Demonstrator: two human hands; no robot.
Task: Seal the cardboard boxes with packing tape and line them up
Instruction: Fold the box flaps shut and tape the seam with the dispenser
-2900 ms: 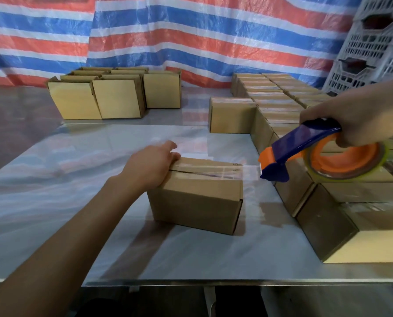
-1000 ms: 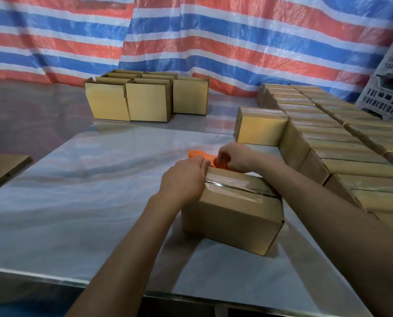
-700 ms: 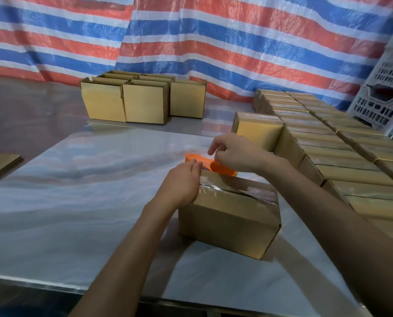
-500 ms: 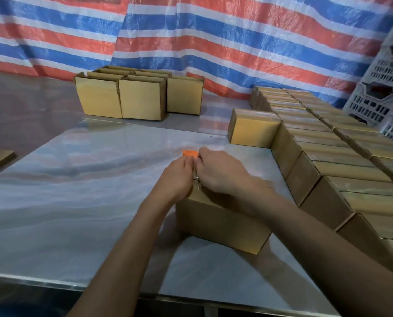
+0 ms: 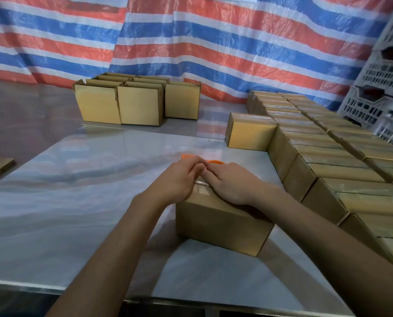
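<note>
**A:** On the head camera, where was the box?

**B:** The box sat on the surface towards its front edge, near the row of sealed boxes on the right. The left hand and right hand both lay on its lid, fingertips meeting at the far edge.

**A:** And the grip?

**B:** Wide on both. The fingers were stretched out and pressing down, closed on nothing. They looked to be smoothing the clear tape along the top seam.

**A:** The tape dispenser?

**B:** Only an orange sliver of the tape dispenser showed past the fingers, on the surface just behind the box. Neither hand seemed to hold it.

**A:** What could go wrong from there?

**B:** My guess is that uneven pressure could leave the tape end wrinkled or loose over the far face, so the flaps would lift. A forward push could skid the box along that glossy surface into the dispenser. Sliding it carelessly into line could knock the row askew.
</note>
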